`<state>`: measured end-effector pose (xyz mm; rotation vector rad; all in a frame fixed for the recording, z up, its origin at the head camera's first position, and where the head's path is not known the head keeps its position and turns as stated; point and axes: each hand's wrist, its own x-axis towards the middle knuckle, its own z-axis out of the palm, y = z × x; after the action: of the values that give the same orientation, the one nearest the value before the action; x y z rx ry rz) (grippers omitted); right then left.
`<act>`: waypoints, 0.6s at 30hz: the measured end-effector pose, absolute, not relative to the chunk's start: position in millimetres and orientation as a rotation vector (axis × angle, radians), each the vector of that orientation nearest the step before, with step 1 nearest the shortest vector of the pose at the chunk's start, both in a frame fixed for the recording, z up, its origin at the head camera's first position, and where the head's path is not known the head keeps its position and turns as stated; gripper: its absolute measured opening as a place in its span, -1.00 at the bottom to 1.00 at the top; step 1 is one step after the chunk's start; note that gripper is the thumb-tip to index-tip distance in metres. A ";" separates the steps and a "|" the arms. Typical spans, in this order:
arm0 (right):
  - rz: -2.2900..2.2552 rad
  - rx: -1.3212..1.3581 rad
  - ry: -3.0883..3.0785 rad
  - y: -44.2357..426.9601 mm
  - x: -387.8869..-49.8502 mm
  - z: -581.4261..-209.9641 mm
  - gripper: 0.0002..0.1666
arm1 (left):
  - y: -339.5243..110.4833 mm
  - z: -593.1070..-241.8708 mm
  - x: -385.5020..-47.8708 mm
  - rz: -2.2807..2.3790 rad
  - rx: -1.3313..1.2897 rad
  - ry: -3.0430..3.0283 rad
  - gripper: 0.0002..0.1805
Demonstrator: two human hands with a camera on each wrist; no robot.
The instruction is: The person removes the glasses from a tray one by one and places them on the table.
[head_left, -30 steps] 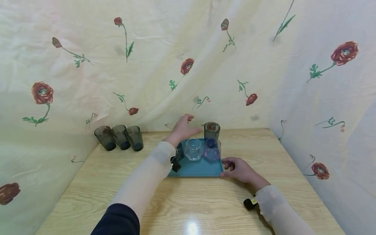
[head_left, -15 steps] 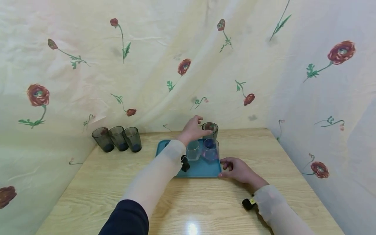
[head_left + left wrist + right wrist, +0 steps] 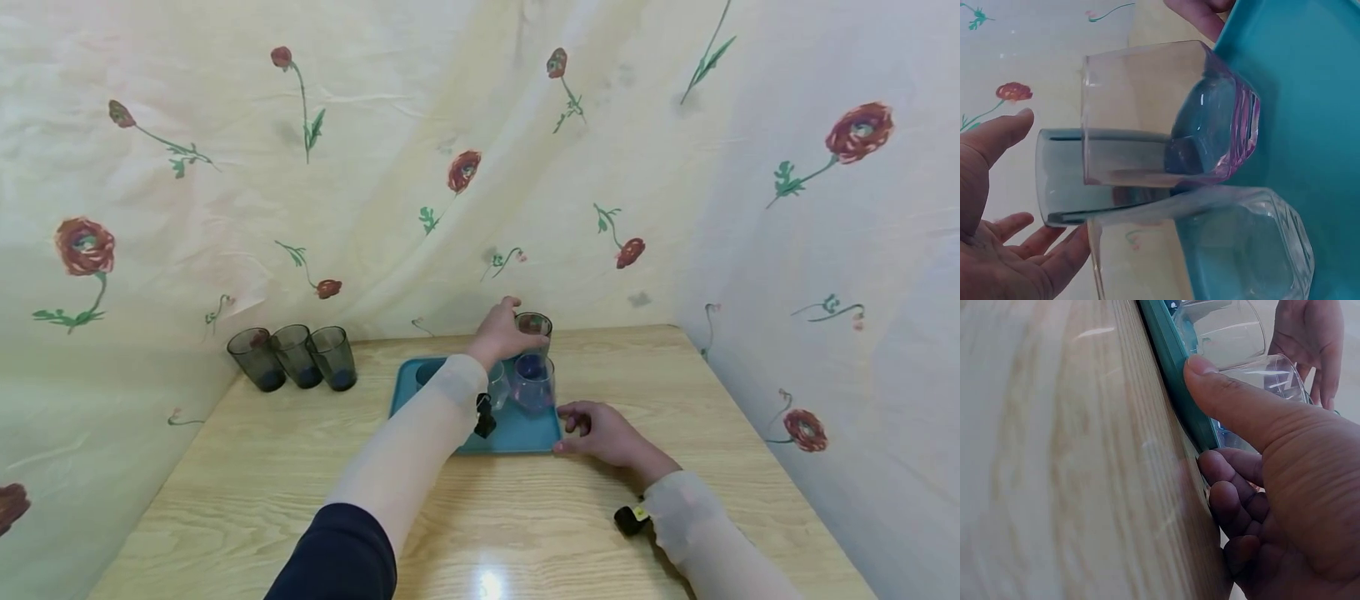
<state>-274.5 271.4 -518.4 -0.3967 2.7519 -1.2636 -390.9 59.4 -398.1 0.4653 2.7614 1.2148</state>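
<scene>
My left hand [image 3: 501,333] reaches over the blue tray [image 3: 517,437] to a dark grey glass [image 3: 536,323] at its back right corner. In the left wrist view, thumb and fingers spread on either side of that glass's rim [image 3: 1047,169], the thumb apart from it. Whether the fingertips touch is unclear. A pink-tinted glass [image 3: 538,396] stands in front of it, beside a clear glass [image 3: 497,389] partly hidden by my left wrist. My right hand [image 3: 609,435] holds the tray's right edge, thumb on the rim [image 3: 1172,369] and curled fingers against the side.
Another dark glass [image 3: 425,373] on the tray's left is mostly hidden by the left forearm. Three dark grey glasses [image 3: 296,358] stand in a row at the table's back left. Flowered cloth [image 3: 390,208] rises behind the wooden table [image 3: 262,467].
My left hand has moved right, from above the tray's back to the dark glass at the back right. The right hand keeps its place on the tray's edge. The view has shifted slightly.
</scene>
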 end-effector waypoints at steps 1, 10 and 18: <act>-1.263 -0.396 2.751 271.3 -274.3 -518.9 -0.15 | 61.1 -399.0 -391.7 1.195 0.449 2.772 0.03; -1.274 -0.370 2.737 271.4 -274.6 -519.6 -0.14 | 71.3 -404.7 -394.3 1.026 0.354 2.887 0.05; -1.285 -0.361 2.730 271.1 -275.2 -520.2 -0.17 | 65.0 -407.0 -392.7 1.141 0.335 2.859 -0.07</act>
<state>-275.2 271.1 -520.2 -0.3614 2.7301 -1.2852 -392.7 65.0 -407.0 0.3350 2.8589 1.1411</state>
